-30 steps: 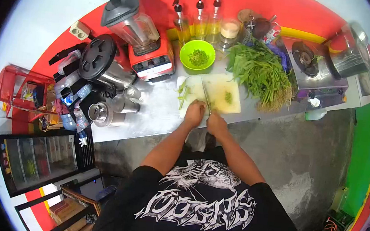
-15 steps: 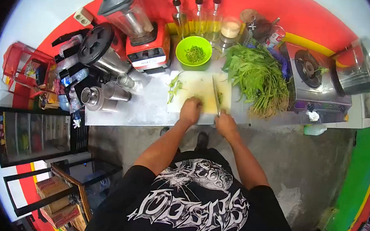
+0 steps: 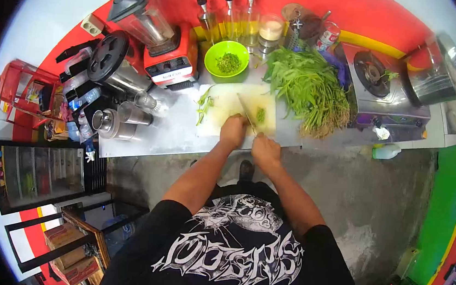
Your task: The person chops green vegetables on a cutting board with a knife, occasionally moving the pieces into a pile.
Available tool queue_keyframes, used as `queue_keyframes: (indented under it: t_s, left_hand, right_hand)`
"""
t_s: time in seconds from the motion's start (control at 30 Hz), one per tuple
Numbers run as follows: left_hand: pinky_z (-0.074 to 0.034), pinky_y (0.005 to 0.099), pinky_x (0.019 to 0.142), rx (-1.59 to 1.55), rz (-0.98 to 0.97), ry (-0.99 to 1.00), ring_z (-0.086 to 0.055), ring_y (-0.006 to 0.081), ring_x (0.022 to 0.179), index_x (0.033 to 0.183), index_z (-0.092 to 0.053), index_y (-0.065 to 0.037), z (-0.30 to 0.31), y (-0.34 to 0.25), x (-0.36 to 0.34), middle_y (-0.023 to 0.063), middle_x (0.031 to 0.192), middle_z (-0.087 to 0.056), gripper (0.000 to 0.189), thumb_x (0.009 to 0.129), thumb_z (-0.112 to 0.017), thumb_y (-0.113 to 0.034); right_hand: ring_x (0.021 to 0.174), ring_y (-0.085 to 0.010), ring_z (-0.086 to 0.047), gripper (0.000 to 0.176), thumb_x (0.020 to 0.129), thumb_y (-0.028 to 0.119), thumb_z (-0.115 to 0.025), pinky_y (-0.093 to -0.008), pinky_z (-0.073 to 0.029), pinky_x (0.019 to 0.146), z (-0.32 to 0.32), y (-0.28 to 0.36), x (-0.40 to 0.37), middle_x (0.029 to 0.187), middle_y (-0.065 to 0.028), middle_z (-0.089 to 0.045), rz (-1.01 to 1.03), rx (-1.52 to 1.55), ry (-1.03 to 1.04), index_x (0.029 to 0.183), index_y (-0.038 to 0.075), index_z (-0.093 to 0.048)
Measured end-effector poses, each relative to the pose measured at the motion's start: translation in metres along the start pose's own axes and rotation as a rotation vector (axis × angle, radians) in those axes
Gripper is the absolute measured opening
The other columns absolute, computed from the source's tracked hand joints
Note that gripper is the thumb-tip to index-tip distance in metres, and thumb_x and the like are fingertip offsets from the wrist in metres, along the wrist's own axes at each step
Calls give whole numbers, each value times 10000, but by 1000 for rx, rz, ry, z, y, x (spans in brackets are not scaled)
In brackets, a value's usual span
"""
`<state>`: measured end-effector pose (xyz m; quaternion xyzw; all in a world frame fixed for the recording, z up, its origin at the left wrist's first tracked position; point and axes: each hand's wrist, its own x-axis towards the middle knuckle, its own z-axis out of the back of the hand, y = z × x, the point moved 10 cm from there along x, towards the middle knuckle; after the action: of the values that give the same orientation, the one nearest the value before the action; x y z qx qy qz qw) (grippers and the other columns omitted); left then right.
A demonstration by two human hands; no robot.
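Currently, the right hand (image 3: 266,150) is closed around the handle of the knife (image 3: 247,113), blade angled over the board (image 3: 217,120). The left hand (image 3: 233,130) is curled beside the blade; its contents cannot be determined. Chopped greens (image 3: 261,115) lie right, stems (image 3: 204,105) left.

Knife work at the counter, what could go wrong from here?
Cut fingers: the left hand sits right beside the blade of the knife in the right hand; a slip could nick it.

Spill: the cutting board lies close to the counter's front edge, so a hard push towards the body might tip chopped greens off.
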<state>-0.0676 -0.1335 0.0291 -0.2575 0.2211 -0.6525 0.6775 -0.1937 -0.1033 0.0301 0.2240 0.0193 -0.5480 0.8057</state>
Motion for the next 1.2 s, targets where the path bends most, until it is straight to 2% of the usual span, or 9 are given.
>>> queue_keyframes:
  t_s: [0.07,0.17,0.23,0.33,0.47,0.53,0.87,1.03,1.2]
  left_hand:
    - [-542,455,842,8,12,-14,-672,390,917,925,-746,-37,2,0,-2,188,951,-699,144,822,-646,-45]
    - [-541,464,842,33,36,-8,-669,383,937,946,-742,-56,1,6,-1,176,971,-693,143,851,-639,-82]
    - [-537,477,853,69,71,48,-662,368,989,986,-737,-93,-2,12,-2,149,1018,-685,146,903,-629,-146]
    - [-538,476,840,36,71,21,-665,362,991,992,-735,-103,4,12,-3,139,1025,-688,147,880,-660,-162]
    - [-542,471,827,0,79,7,-673,359,957,995,-740,-113,3,21,-1,145,1000,-697,154,868,-679,-174]
    - [-543,471,826,2,69,10,-676,360,944,997,-743,-117,4,21,0,147,991,-699,155,867,-682,-174]
    - [-547,450,838,52,14,-73,-673,369,949,964,-756,-77,9,10,-14,160,989,-705,153,864,-651,-123]
    - [-549,449,852,9,-47,-127,-671,377,957,970,-756,-56,15,6,-17,163,997,-708,166,841,-651,-65]
    - [-557,440,821,-164,109,-194,-687,368,912,958,-745,-33,15,25,-13,201,980,-698,154,816,-688,-22]
  right_hand:
    - [868,-406,-737,228,900,103,-510,-511,-574,785,-2,1,3,917,-253,-731,-95,52,6,1031,-34,-636]
    - [889,-407,-738,241,913,113,-492,-514,-573,790,-5,5,1,931,-268,-730,-144,44,9,1028,-46,-630]
    - [919,-413,-731,222,909,91,-503,-510,-571,804,6,12,-1,959,-284,-724,-129,81,1,1025,-55,-625]
    - [921,-423,-727,200,867,29,-561,-506,-567,817,21,18,-4,954,-274,-726,-98,51,5,1037,-58,-620]
    - [906,-421,-730,222,865,47,-566,-492,-580,773,16,20,-6,952,-274,-725,-40,20,66,1057,-57,-605]
    - [913,-410,-733,204,875,58,-576,-485,-580,791,11,20,-8,956,-268,-729,-94,33,37,1048,-46,-607]
    - [894,-406,-736,210,897,83,-553,-492,-578,803,-19,8,4,933,-267,-732,-256,109,-23,1067,-37,-578]
    - [905,-412,-732,242,938,125,-496,-499,-573,813,-7,16,6,945,-275,-731,-118,5,-20,1103,-42,-556]
    - [909,-433,-724,270,938,123,-492,-522,-562,832,-16,7,5,956,-272,-730,-185,91,-8,1130,-57,-553]
